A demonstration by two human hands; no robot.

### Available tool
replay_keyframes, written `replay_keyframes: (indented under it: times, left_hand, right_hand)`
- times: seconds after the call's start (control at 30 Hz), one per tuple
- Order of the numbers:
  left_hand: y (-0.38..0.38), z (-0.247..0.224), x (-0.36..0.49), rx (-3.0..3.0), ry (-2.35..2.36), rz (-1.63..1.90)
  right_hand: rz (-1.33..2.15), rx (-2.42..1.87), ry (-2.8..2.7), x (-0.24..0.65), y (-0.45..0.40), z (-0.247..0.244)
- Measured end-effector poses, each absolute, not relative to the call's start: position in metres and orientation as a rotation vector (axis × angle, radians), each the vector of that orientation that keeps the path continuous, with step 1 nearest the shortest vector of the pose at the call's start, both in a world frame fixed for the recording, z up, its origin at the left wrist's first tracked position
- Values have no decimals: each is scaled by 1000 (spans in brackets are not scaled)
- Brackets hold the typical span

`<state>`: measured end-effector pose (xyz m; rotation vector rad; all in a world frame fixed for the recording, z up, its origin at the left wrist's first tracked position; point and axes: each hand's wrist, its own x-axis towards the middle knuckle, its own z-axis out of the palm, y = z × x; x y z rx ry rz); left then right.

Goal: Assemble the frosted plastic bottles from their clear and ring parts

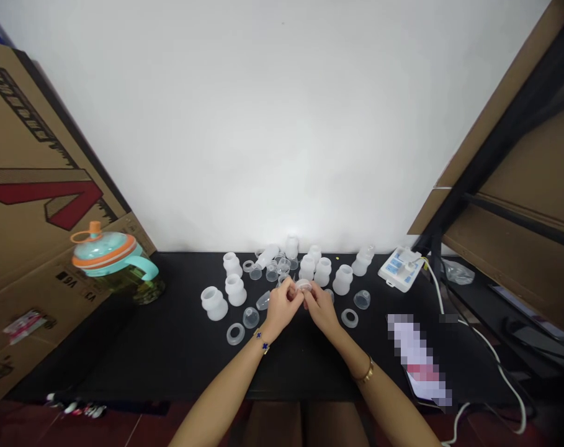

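Note:
My left hand (283, 304) and my right hand (319, 305) meet above the middle of the black table. Between their pinched fingertips is a small whitish bottle ring (303, 285); fingers cover its lower part. White waisted bottles with open necks stand around, among them one bottle (214, 303) on the left and another bottle (342, 280) on the right. Near my left wrist lie a clear dome cap (250, 318) and a loose ring (236, 334). Beside my right wrist are another ring (349, 318) and a clear cap (362, 299). Several more clear caps lie behind my hands.
A large teal-lidded jug (118, 264) stands at the left by a cardboard box (35, 205). On the right are a white power strip (401, 270) with a cable (437, 292) and a pixelated phone-like object (419, 360). A white wall (282, 124) rises behind the table (170, 360).

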<state>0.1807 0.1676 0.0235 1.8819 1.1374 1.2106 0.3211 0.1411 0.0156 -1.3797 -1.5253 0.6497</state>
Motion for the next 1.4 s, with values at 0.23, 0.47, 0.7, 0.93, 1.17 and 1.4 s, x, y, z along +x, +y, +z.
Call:
replay_keyframes:
  times: [0.23,0.47,0.7,0.93,1.17,1.4]
  left_hand:
    - [168,23,181,1872,1146,1206]
    - [168,22,182,1903,1183,1195]
    - [167,25,181,2025,1270,1082]
    - [167,25,180,2030,1285,1097]
    - [167,26,180,2056,1304,1083]
    - [168,27,178,1999,1249,1102]
  right_hand:
    - [674,-1360,-1499,321,140,18]
    - [697,-1327,-1490,321,142,15]
    - [664,-1314,-1492,322,142,14]
    - [623,-1330,-1489,323,142,14]
    - [635,-1340,-1513,322,142,17]
    - [647,-1346,-1519,322,141,19]
